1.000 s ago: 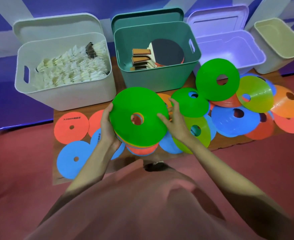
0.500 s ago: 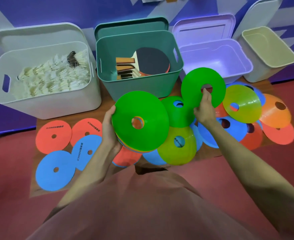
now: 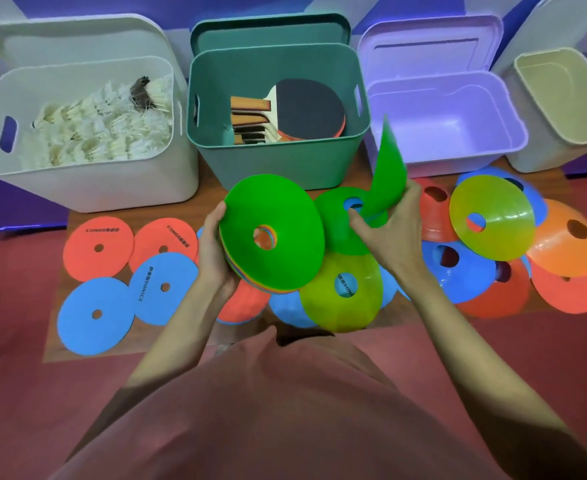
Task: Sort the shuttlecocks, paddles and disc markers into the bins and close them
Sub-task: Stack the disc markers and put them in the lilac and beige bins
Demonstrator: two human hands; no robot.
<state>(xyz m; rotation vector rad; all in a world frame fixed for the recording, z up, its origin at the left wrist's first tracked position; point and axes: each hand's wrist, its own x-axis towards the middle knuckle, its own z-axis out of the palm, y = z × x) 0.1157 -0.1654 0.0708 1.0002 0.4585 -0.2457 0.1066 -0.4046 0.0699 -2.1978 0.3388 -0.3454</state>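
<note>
place: indoor sports hall | evidence: red court floor (image 3: pixel 25 358); purple-white wall (image 3: pixel 364 8); bins of shuttlecocks (image 3: pixel 98 129), table-tennis paddles (image 3: pixel 302 109); scattered disc markers (image 3: pixel 493 216)

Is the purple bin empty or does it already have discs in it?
Empty. The purple bin shows only its bare floor, with its lid standing open behind it.

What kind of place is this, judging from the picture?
Probably a sports hall or gym store area: red court-like floor, bins of shuttlecocks and paddles, and scattered disc markers.
</note>
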